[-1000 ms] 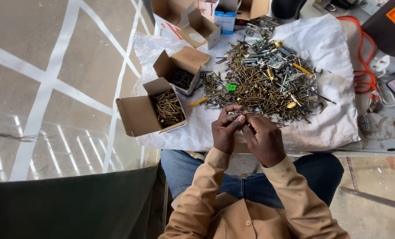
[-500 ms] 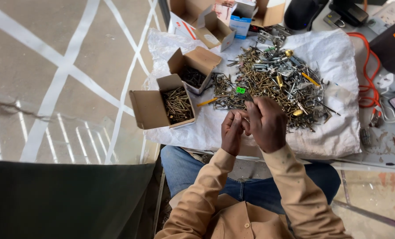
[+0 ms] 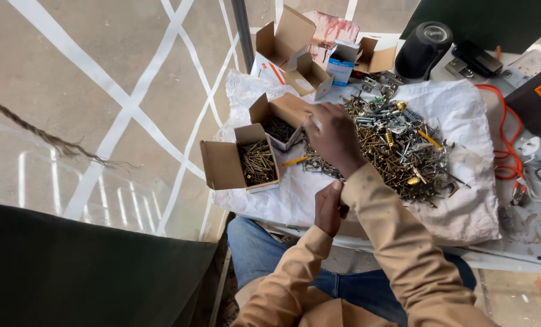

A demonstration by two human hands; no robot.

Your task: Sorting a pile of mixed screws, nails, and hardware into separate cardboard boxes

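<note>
1. Our right hand [image 3: 334, 138] reaches across to the far small box [image 3: 281, 124] of dark screws; its fingers curl at the box's rim, but the back of the hand hides the tips, so we cannot tell whether they pinch a screw.
2. Our left hand [image 3: 329, 208] sits low by the counter [image 3: 525, 242] edge, curled shut, apparently on something dark that we cannot make out.
3. Risk, as we judge it: the box flaps stand loose, and the reaching hand could knock the box over and spill dark screws onto the white sheet [image 3: 458, 206].
4. Another risk: the near box [image 3: 240, 162] of brassy screws stands just beside the dark one, so a screw released carelessly could land in the wrong box.
5. The right sleeve [image 3: 382, 206] passes over the pile [image 3: 391, 145] of mixed hardware; it could drag pieces toward the counter edge and onto our lap.
6. Sharp points in the pile could prick fingers.
7. Count: two open boxes hold screws; three more open brown cartons and one blue-and-white carton [image 3: 342, 63] stand behind.
8. One pile, its screws too many to count; one orange cable [image 3: 504, 130]; one dark round object [image 3: 424, 49].
</note>
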